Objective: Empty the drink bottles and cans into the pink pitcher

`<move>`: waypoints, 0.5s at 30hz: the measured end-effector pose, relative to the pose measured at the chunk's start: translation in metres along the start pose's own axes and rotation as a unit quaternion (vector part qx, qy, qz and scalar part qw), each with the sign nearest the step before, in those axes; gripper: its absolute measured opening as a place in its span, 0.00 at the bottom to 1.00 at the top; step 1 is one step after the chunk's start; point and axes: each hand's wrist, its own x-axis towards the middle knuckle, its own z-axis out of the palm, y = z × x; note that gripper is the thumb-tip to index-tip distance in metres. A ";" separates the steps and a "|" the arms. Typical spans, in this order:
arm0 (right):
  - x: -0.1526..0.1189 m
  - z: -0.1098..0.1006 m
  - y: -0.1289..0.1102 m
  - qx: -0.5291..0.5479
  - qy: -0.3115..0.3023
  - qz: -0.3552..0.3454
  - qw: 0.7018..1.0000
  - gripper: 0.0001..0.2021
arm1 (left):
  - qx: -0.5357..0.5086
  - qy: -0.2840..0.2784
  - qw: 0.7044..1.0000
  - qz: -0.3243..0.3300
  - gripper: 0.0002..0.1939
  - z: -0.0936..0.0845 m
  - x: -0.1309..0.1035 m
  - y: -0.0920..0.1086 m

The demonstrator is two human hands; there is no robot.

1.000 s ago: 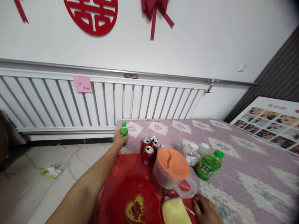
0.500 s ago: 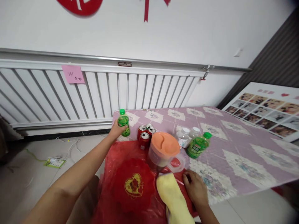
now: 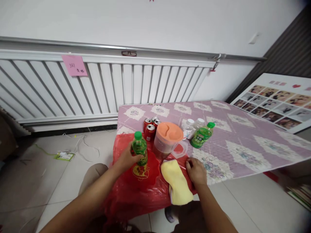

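My left hand [image 3: 128, 159] is wrapped round a green bottle [image 3: 140, 149] with a green cap, held upright over the red plate [image 3: 152, 174] with a gold heart. My right hand [image 3: 197, 171] rests on the edge of the red plastic sheet [image 3: 136, 202], its fingers curled; whether anything is in them is hidden. Between the hands lies a folded yellow cloth [image 3: 177, 183]. Behind it stands a clear pitcher [image 3: 163, 144] with an orange lid.
Several red cans [image 3: 150, 132] stand left of the pitcher. White bottles [image 3: 188, 129] and a second green bottle [image 3: 201, 136] are to its right, on the patterned tablecloth [image 3: 230, 139]. A radiator [image 3: 102, 87] runs behind the table.
My left hand has brought the green bottle from the table's back left corner towards me, over the red plate. The view has tilted down a little. My right hand stays beside the cloth.
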 end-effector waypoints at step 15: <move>0.003 -0.009 -0.005 0.085 -0.005 -0.002 0.996 0.11 | -0.024 -0.030 0.999 -0.001 0.32 0.022 -0.035 -0.016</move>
